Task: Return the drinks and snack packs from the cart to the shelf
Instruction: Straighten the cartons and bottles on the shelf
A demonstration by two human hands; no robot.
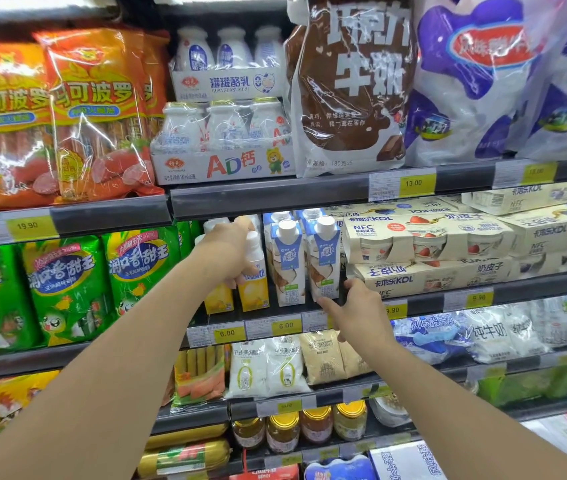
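Note:
My left hand [228, 251] is wrapped around the upper part of a yellow drink carton [254, 289] with a white cap, which stands on the middle shelf [275, 311]. A second yellow carton [218, 299] stands just left of it. Two blue-and-white coconut drink cartons [289, 261] stand to the right. My right hand [358, 306] is at the base of the rightmost blue carton [325, 261], fingers spread and touching its lower right edge, holding nothing. The cart is out of view.
Cream multipacks of yogurt cups [427, 244] are stacked right of the blue cartons. Green corn sausage bags [67, 285] fill the left. Above hang orange sausage packs [95, 112], small milk bottle packs [226, 133] and milk bags [351, 81]. Jars [282, 431] stand lower down.

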